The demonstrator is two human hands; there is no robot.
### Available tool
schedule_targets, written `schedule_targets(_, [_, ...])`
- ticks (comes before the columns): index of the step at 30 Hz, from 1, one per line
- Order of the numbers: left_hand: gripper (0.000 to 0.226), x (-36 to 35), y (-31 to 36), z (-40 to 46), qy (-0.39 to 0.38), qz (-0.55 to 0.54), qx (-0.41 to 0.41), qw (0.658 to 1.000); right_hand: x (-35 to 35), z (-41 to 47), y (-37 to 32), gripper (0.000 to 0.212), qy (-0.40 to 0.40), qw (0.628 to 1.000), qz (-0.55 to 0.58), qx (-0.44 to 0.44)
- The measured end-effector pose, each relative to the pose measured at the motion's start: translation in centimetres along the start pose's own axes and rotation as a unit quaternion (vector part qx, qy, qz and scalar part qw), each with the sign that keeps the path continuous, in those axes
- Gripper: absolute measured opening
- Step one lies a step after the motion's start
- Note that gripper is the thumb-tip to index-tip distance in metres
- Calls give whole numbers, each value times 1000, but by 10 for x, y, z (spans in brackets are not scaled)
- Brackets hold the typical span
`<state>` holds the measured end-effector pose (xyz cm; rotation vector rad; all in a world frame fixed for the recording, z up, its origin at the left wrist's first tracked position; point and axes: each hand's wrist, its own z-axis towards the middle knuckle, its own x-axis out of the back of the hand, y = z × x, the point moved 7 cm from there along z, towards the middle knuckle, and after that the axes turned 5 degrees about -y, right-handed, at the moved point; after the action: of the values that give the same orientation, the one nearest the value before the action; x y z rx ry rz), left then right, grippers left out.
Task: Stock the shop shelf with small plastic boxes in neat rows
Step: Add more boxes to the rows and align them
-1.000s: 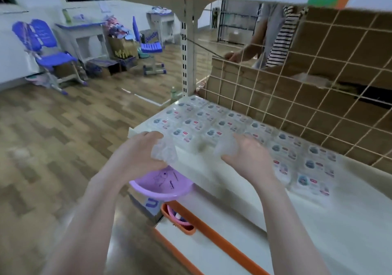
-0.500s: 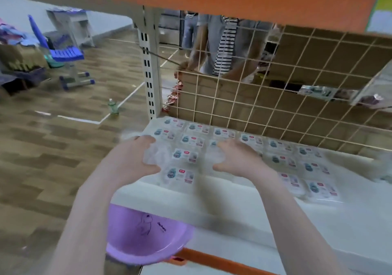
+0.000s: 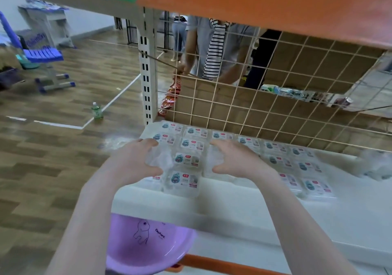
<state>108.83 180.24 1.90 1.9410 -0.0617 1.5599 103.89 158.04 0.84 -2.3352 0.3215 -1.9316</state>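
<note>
Several small clear plastic boxes with blue-and-red labels lie flat in rows on the white shelf [image 3: 233,209], one of them at the front edge [image 3: 185,181]. My left hand [image 3: 135,162] is over the left end of the rows, with fingers and thumb curled round a clear box [image 3: 160,160]. My right hand [image 3: 237,161] is just right of the middle column and grips another clear box [image 3: 212,158] the same way. Both held boxes sit low, level with the boxes on the shelf. A labelled column of boxes [image 3: 187,159] lies between my hands.
A wire mesh back [image 3: 254,109] closes the shelf's rear, with a person [image 3: 214,47] standing behind it. An orange shelf [image 3: 254,3] hangs overhead and a slotted upright post [image 3: 146,73] stands at the left. A purple basin [image 3: 148,245] sits below. A green bottle [image 3: 97,110] stands on the floor.
My view has moved closer to the shelf and turned right. Both hands, each with a clear box, have moved forward from the front edge to over the rows.
</note>
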Motion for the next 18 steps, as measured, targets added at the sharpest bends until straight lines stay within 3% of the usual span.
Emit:
schedule_targets(6, [74, -1, 2, -1, -3, -9, -3, 1000, 23, -12, 7, 60, 66, 979, 194, -11])
schedule_targets(11, [74, -8, 4, -1, -6, -23, -2, 1000, 0, -20, 35, 63, 68, 889, 453, 9])
schedule_targets(15, [75, -14, 5, 1, -11, -26, -2, 1000, -18, -33, 69, 65, 115, 852, 511, -9])
schedule_targets(18, [74, -18, 7, 2, -12, -33, 2, 999, -26, -42, 88, 66, 134, 875, 464, -29])
